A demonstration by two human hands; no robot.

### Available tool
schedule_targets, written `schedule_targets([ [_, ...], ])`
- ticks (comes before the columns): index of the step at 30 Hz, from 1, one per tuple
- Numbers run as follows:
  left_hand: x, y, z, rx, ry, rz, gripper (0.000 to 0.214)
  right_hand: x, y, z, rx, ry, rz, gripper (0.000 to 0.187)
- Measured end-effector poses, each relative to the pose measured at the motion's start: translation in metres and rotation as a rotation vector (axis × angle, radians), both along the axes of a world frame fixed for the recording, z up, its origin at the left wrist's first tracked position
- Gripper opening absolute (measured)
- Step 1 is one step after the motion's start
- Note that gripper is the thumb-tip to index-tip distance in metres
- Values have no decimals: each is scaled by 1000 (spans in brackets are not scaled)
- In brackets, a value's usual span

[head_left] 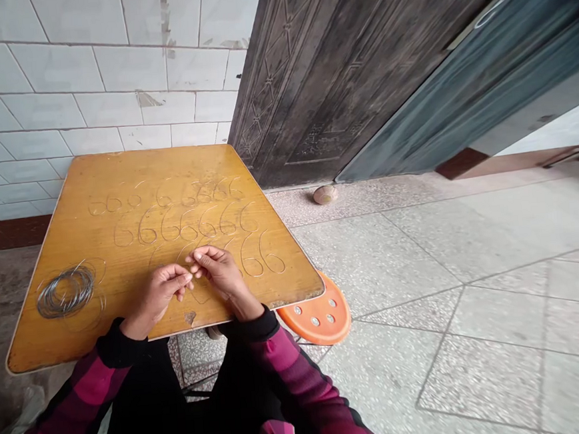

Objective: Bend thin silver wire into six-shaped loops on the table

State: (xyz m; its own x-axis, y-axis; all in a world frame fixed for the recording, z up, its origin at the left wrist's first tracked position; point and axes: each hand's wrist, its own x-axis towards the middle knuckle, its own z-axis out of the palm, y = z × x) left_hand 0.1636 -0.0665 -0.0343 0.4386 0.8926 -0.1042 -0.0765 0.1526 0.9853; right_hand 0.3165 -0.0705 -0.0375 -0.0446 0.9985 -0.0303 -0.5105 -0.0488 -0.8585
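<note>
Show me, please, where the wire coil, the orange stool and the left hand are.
Wire coil [56, 307], head view: on its lower strands.
Orange stool [316, 304], head view: on its seat.
Left hand [161, 288], head view: on its back.

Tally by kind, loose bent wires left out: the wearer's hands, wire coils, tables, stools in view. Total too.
Left hand and right hand: 2
Wire coil: 1
Table: 1
Orange stool: 1
Total: 5

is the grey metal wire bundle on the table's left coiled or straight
Coiled: the grey metal wire bundle lies in overlapping loops on the yellow wooden tabletop.
</note>
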Motion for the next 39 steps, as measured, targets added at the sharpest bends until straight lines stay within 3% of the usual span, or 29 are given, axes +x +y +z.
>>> schedule_targets([
  [11,-1,0,-4,154,157,64,14,-6,-2,-2,62,-148,-10,19],
  [17,-2,-1,-5,232,193,20,17,1,4,6,7,-43,-65,22],
  [21,0,-1,-5,144,107,94,17,10,7,14,-4,5,-143,24],
  [25,0,1,0,29,-26,245,18,11,-8,4,8,-72,-158,21],
  [27,0,2,3,18,-57,302,19,6,-22,-5,43,-162,-117,19],
  [30,-1,3,4,38,-62,350,19,-6,-40,-12,219,-358,-71,26],
  [34,-2,4,2,81,-33,361,19,-22,-48,-9,439,-569,-160,15],
  [39,-4,3,3,51,-93,280,18,-22,-44,-8,365,-377,-176,9],
])
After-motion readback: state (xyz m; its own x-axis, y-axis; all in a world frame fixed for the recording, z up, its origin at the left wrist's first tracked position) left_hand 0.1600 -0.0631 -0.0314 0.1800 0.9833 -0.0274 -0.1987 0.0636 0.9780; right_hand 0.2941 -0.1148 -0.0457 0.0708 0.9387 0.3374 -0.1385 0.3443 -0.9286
